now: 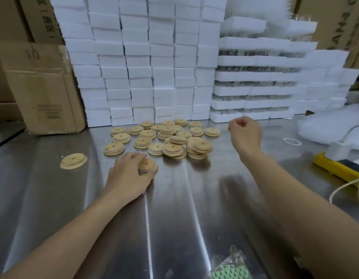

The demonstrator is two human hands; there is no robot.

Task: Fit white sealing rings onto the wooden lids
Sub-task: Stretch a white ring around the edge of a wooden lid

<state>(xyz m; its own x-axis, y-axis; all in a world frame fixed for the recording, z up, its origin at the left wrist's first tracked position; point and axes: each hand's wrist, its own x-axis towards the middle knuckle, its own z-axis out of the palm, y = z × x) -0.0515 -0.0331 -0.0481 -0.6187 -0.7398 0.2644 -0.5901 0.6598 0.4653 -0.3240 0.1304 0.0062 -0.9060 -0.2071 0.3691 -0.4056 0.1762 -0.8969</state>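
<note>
Several round wooden lids (166, 137) with centre holes lie in a loose pile at the back middle of the steel table (174, 208); many show a white ring around the edge. My left hand (128, 176) grips one ringed wooden lid (149, 167) against the table just in front of the pile. My right hand (245, 133) hovers above the table right of the pile, fingers curled into a fist with nothing visible in it. A single lid (74, 161) lies apart on the left. One loose white sealing ring (292, 141) lies flat to the right of my right hand.
Stacks of white foam boxes (144, 67) wall off the back. A cardboard box (39, 87) stands at the back left. A white plastic bag (331, 127), a white charger (338, 151) on a yellow object (335, 168), twine and a crinkled wrapper (231, 264) sit to the right and front.
</note>
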